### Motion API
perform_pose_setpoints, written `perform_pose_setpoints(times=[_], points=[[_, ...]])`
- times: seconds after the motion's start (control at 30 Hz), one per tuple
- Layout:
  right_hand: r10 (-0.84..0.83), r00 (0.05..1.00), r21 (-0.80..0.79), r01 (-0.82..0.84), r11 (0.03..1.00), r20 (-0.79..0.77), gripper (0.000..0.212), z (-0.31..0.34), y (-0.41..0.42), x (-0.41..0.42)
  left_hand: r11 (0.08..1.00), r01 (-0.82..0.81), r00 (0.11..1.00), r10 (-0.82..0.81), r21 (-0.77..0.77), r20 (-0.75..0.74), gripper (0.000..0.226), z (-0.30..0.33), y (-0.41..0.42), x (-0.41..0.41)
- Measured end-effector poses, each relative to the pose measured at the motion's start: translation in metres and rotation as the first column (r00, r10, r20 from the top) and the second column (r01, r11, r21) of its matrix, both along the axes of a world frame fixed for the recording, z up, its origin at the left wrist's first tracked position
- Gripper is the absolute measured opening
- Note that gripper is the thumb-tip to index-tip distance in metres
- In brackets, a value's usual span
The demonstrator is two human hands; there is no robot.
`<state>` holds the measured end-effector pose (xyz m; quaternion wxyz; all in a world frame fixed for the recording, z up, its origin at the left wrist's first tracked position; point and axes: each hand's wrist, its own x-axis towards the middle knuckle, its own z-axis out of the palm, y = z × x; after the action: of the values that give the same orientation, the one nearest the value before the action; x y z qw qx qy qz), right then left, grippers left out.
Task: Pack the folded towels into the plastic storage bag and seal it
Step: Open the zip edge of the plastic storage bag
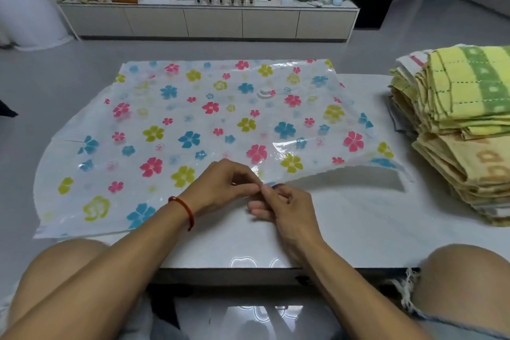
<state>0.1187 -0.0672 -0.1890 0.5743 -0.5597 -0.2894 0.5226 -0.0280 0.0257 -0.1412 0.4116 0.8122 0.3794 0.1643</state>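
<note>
While bag (209, 119) lies flat, hands (256, 193) pinch its near edge.

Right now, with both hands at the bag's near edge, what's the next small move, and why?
Probably pull the two layers apart to widen the mouth. The left hand and right hand pinch the near edge of the flowered storage bag, which gapes only at its right end, and the folded towels sit unpacked beside it.

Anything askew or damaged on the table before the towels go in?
Nothing damaged. The flowered storage bag overhangs the table at the left, and both hands, left hand and right hand, pinch its near edge. The towel stack leans slightly.
</note>
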Motion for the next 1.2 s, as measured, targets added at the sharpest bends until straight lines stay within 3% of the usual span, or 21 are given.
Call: perform_pose_setpoints(times=[0.23,0.4,0.53,0.67,0.77,0.9,1.07,1.2], points=[[0.029,0.994,0.005,-0.029,1.0,-0.109,0.024,0.004,-0.001,0.007,0.996,-0.047,0.997,0.052,-0.081,0.049,0.018,0.006,-0.001,-0.005],[0.054,0.994,0.038,-0.05,0.998,-0.092,0.02,0.006,-0.002,0.007,0.988,-0.088,0.994,0.096,-0.128,0.059,0.017,0.007,-0.002,-0.01],[0.064,0.995,0.049,-0.06,0.997,-0.078,0.016,0.004,-0.002,0.007,0.986,-0.002,1.0,0.005,0.165,-0.015,0.016,0.013,-0.011,-0.007],[0.032,0.999,0.048,-0.031,0.998,-0.011,0.019,0.001,-0.002,0.005,0.839,0.23,0.911,-0.006,0.494,-0.413,0.024,0.017,-0.022,0.008],[0.03,0.998,0.034,-0.033,0.999,0.063,0.02,0.002,-0.003,0.006,0.789,0.276,0.853,0.061,0.549,-0.517,0.023,0.018,-0.029,0.017],[0.041,0.989,0.012,-0.043,0.999,0.144,0.025,0.007,-0.002,0.005,0.849,0.105,0.923,0.111,0.518,-0.368,0.021,0.017,-0.027,0.012],[0.14,0.974,-0.133,-0.116,0.984,0.181,0.033,0.02,0.01,0.003,0.856,0.067,0.957,0.091,0.513,-0.277,0.016,0.011,-0.03,0.008],[0.1,0.873,-0.122,-0.047,0.991,0.477,0.038,0.016,0.009,0.001,0.898,0.015,0.949,0.127,0.441,-0.29,0.022,0.014,-0.026,0.01]])
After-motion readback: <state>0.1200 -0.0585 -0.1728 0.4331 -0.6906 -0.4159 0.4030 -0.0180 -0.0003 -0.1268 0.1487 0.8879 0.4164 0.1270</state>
